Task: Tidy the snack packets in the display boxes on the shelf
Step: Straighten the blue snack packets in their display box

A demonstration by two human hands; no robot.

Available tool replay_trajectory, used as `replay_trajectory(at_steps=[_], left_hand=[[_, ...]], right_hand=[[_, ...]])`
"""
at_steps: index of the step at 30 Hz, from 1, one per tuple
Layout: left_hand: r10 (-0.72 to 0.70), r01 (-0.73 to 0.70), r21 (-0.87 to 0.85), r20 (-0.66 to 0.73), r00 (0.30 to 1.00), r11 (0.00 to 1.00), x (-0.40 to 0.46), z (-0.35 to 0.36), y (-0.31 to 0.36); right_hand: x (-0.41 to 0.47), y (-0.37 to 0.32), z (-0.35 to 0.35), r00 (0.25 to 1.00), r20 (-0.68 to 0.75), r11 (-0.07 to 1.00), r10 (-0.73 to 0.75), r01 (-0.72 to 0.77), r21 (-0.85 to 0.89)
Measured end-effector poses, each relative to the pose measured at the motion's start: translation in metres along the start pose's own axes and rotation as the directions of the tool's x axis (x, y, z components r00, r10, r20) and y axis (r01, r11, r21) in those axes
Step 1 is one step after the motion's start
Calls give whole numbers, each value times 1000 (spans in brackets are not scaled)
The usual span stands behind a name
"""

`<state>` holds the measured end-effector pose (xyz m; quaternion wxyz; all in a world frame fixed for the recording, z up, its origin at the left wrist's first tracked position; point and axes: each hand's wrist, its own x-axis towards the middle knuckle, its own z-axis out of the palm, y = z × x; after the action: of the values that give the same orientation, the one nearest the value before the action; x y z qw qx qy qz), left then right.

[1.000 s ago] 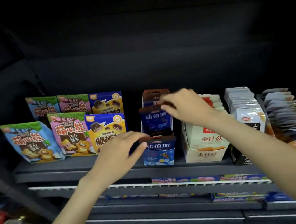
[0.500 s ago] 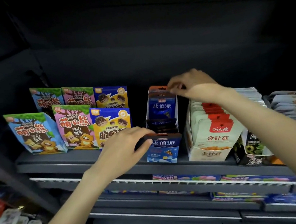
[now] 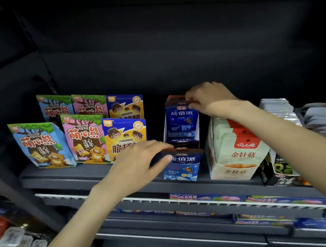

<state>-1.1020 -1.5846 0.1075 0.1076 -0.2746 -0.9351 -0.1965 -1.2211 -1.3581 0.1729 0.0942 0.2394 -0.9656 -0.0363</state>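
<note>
Left hand point(image 3: 136, 166) is gripping the top of the front blue box point(image 3: 183, 168) at the shelf point(image 3: 64, 177) edge. Right hand point(image 3: 207, 100) is pinching the rear packets point(image 3: 180, 118), standing upright in the box behind it.

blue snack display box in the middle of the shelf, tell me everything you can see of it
The blue cardboard display box stands on the dark grey shelf, left of the pale mushroom-snack box. Its low front shows white characters. Dark blue packets stand upright inside. The left hand grips its front top edge; the right hand pinches the rearmost packet's top.
</note>
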Motion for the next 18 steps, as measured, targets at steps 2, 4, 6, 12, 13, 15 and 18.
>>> replay_trajectory(at_steps=[2, 4, 6, 12, 13, 15, 18], left_hand=[[8, -9, 8, 7, 1000, 1000, 3, -3, 1], [19, -18, 12, -8, 1000, 1000, 7, -6, 0], [10, -11, -4, -39, 999, 1000, 11, -10, -1], [-158, 106, -287, -163, 974, 952, 33, -23, -4], [-210, 132, -407, -154, 965, 904, 38, -26, 0], [-293, 171, -646, -86, 952, 744, 45, -31, 10], [-345, 189, -879, 30, 938, 438, 54, -40, 28]], right_hand=[[-13, 1, -10, 991, -134, 999, 14, -9, 37], [-28, 3, -19, 948, -318, 997, 26, 1, 83], [-42, 4, -29, 865, -499, 992, 48, 19, 128], [-82, 10, -61, 732, -587, 830, 346, 54, 555], [-88, 11, -64, 730, -553, 761, 402, 69, 645], [-98, 16, -64, 738, -475, 621, 479, 98, 778], [-106, 26, -60, 755, -396, 471, 523, 131, 872]])
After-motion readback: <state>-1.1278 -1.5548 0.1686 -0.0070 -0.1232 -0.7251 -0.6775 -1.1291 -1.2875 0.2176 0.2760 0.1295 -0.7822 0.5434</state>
